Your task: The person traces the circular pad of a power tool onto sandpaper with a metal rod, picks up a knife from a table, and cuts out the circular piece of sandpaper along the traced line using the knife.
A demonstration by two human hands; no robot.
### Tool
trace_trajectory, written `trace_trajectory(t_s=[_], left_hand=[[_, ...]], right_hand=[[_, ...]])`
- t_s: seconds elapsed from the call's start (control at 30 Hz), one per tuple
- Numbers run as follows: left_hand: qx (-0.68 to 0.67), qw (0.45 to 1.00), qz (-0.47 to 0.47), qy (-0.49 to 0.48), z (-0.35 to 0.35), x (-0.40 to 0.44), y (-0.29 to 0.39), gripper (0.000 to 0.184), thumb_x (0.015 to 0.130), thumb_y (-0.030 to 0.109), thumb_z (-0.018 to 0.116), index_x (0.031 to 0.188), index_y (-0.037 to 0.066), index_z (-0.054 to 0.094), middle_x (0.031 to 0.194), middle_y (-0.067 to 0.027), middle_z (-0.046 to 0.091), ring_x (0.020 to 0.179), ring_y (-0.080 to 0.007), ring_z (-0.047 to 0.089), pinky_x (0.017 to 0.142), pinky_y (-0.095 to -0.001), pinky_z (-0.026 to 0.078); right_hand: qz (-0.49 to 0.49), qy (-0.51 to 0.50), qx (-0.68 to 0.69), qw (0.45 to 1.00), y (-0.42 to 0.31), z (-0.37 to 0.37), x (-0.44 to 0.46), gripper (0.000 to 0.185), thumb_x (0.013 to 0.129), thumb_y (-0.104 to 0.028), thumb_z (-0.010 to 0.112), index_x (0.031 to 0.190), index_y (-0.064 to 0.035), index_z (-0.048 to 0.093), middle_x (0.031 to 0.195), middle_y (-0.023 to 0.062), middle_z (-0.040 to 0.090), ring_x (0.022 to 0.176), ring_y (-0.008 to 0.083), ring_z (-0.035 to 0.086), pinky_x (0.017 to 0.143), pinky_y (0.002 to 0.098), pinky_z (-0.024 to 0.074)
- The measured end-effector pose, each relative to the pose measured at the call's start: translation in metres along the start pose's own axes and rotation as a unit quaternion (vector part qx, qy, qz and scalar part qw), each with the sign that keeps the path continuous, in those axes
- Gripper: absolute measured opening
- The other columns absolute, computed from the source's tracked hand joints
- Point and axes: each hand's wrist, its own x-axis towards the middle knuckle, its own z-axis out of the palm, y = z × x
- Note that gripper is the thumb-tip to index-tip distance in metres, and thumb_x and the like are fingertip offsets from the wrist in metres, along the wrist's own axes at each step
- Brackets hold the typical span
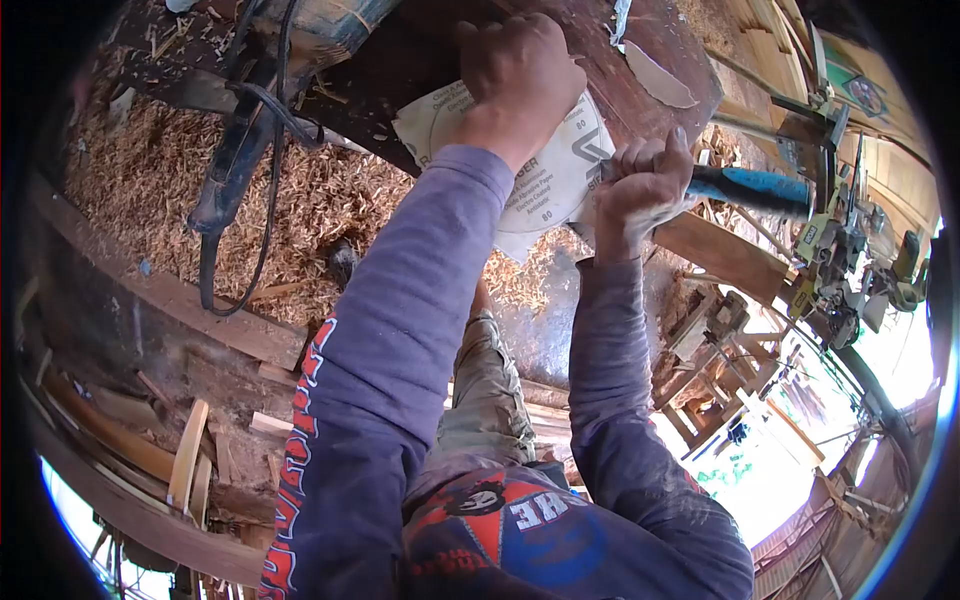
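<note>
A sheet of 80-grit sandpaper (540, 190) lies on the dark brown wooden board (655, 40), its printed back up and a curved line marked on it. My left hand (520, 80) presses down on the upper part of the sheet with its fingers curled. At the sheet's right edge, my right hand (645, 185) is closed round a tool with a blue and black handle (755, 190). The handle sticks out to the right. The tool's working end is mostly hidden by my hand and the paper, so its kind is unclear.
A corded power tool (230, 180) rests at the upper left, its black cable looping downward. Wood shavings (130, 185) cover the surface below the board. A torn piece of paper (660, 78) lies on the board. Clamps or metal fittings (825, 235) and timber stand at the right.
</note>
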Motion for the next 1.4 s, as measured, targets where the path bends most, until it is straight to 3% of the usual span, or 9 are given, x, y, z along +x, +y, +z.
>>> trace_trajectory(t_s=[0.23,0.37,0.43,0.6,0.77,0.87,0.93,1.03,1.4], left_hand=[[-0.048,0.998,0.012,0.037,0.023,-0.02,-0.023,0.032,0.081,0.033,0.074,0.091,0.003,0.072,0.091,-0.0195,0.073,0.089,-0.035,0.07,0.088,-0.049,0.047],[-0.032,0.991,-0.062,-0.111,-0.022,-0.068,-0.032,0.04,0.087,0.033,0.074,0.102,-0.002,0.064,0.095,-0.0218,0.071,0.095,-0.0412,0.068,0.087,-0.0539,0.05],[-0.015,0.998,-0.023,-0.048,-0.018,-0.075,-0.03,0.044,0.085,0.033,0.076,0.106,-0.003,0.061,0.1,-0.0219,0.069,0.096,-0.0415,0.067,0.088,-0.0531,0.05],[0.01,0.993,0.1,0.069,0.018,-0.054,-0.011,0.05,0.079,0.034,0.082,0.11,0.001,0.061,0.106,-0.0218,0.067,0.097,-0.0402,0.067,0.088,-0.0493,0.051],[0.054,0.998,0.04,0.013,0.023,-0.043,-0.005,0.063,0.068,0.043,0.085,0.114,0.003,0.067,0.115,-0.0176,0.067,0.112,-0.0322,0.063,0.095,-0.0443,0.047],[0.05,0.997,0.04,0.04,0.022,-0.044,-0.007,0.063,0.068,0.042,0.086,0.114,0.004,0.068,0.115,-0.018,0.067,0.112,-0.0317,0.063,0.095,-0.0447,0.046],[0.026,0.999,0.035,0.026,0.02,-0.043,-0.006,0.064,0.066,0.042,0.087,0.114,0.004,0.068,0.115,-0.0182,0.067,0.111,-0.0311,0.064,0.096,-0.0441,0.045],[0.035,0.999,0.019,-0.004,0.018,-0.041,-0.002,0.063,0.065,0.042,0.088,0.113,0.005,0.069,0.113,-0.0177,0.068,0.108,-0.031,0.065,0.096,-0.0433,0.044],[0.013,0.999,0.034,0.026,0.009,-0.046,-0.002,0.043,0.074,0.03,0.076,0.107,0.004,0.068,0.106,-0.0168,0.07,0.102,-0.0313,0.067,0.094,-0.0461,0.046]], right_hand=[[0.048,-0.029,0.024,0.998,-0.008,-0.008,0.007,0.043,0.097,-0.024,0.054,0.062,-0.019,0.029,0.052,-0.0053,0.019,0.043,0.0083,0.021,0.042,0.0283,0.0188],[0.091,-0.23,0.097,0.964,0.0,-0.034,0.027,0.039,0.095,-0.013,0.057,0.063,-0.0132,0.035,0.054,-0.0039,0.03,0.045,0.0077,0.025,0.043,0.0271,0.0202],[0.086,-0.325,0.071,0.939,-0.003,-0.035,0.028,0.038,0.095,-0.012,0.057,0.063,-0.0117,0.036,0.054,-0.0027,0.03,0.046,0.0076,0.026,0.044,0.0272,0.022],[0.108,-0.315,0.094,0.938,0.001,-0.039,0.03,0.036,0.093,-0.011,0.059,0.064,-0.0099,0.039,0.055,-0.0022,0.03,0.046,0.0081,0.027,0.045,0.0277,0.0243],[0.101,-0.278,0.101,0.95,0.001,-0.042,0.021,0.036,0.092,-0.012,0.061,0.064,-0.0104,0.038,0.055,-0.0027,0.031,0.047,0.0079,0.028,0.046,0.026,0.0275],[0.07,-0.264,0.035,0.961,-0.002,-0.038,0.017,0.042,0.095,-0.019,0.054,0.062,-0.0143,0.029,0.053,-0.0038,0.021,0.047,0.0095,0.018,0.046,0.03,0.0177],[0.107,-0.256,0.087,0.957,-0.004,-0.043,0.019,0.038,0.092,-0.015,0.061,0.064,-0.0119,0.036,0.055,-0.0034,0.031,0.047,0.0074,0.03,0.047,0.0252,0.0286],[0.097,-0.252,0.08,0.96,-0.003,-0.046,0.018,0.038,0.092,-0.015,0.06,0.063,-0.0127,0.036,0.053,-0.0039,0.029,0.045,0.0076,0.029,0.045,0.0259,0.0272],[0.049,-0.168,0.009,0.985,-0.004,-0.041,0.007,0.046,0.095,-0.023,0.054,0.059,-0.0173,0.024,0.052,-0.0034,0.02,0.045,0.0098,0.019,0.042,0.0293,0.0172]])
